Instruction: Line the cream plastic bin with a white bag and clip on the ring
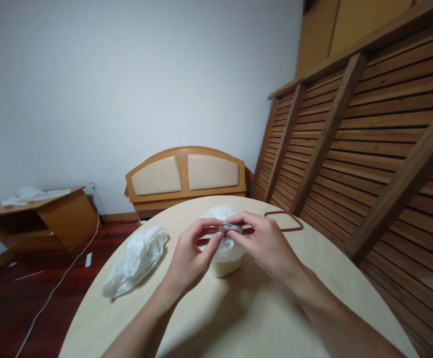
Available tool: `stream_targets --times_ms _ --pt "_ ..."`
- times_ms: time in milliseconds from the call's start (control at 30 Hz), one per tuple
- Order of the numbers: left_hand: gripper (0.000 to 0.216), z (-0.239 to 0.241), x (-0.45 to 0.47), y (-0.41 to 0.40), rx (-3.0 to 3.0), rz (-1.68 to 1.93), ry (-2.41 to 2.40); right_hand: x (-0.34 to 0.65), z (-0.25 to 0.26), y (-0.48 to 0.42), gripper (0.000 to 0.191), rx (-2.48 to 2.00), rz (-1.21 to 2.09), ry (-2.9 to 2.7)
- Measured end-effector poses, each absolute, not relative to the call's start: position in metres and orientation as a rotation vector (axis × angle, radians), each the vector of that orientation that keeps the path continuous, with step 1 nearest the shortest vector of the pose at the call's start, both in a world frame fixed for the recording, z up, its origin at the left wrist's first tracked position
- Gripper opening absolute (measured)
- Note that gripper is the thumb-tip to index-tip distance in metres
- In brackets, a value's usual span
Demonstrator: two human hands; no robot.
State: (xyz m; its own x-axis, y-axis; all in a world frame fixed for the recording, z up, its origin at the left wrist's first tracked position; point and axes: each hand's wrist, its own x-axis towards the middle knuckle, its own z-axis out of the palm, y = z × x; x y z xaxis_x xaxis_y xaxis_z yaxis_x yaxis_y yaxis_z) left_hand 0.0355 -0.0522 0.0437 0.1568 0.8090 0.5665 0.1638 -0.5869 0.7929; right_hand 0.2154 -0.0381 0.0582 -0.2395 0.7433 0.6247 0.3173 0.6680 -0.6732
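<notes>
Both my hands meet over a small white container [227, 258] lined or covered with thin plastic, standing on a round pale wooden table [239, 318]. My left hand [192, 253] and my right hand [265, 241] each pinch a small grey, shiny object [231, 228] between fingertips, just above the container. What the grey object is I cannot make out. A thin reddish-brown loop [287, 221], like a rubber band or cord, lies on the table behind my right hand.
A crumpled white plastic bag [136, 261] lies on the table at the left. Slatted wooden panels [369, 139] lean at the right. A padded headboard [184, 176] stands against the wall. A low wooden cabinet [41, 216] and a white cable [63, 278] occupy the floor at left.
</notes>
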Motion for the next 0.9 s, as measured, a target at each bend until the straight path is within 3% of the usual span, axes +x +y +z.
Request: stream_targets --times_ms 200,400,533,767,900 --pt "0.029 0.033 0.024 -0.033 1.974 1.604 1.155 0.242 0.069 -0.018 0.02 -0.773 0.565 -1.467" --pt "0.084 0.01 0.026 -0.019 2.054 1.361 1.26 0.271 0.073 0.008 0.038 -0.659 0.565 -1.171" --pt "0.108 -0.002 0.029 -0.014 2.053 1.286 1.417 0.279 0.073 0.013 0.04 -0.619 0.624 -1.099" --pt "0.107 -0.013 0.029 -0.008 2.045 1.223 1.433 0.284 0.076 0.012 0.039 -0.51 0.675 -1.001" --pt "0.121 -0.022 0.035 -0.005 1.927 1.252 1.313 0.282 0.077 0.01 0.039 -0.483 0.783 -1.005"
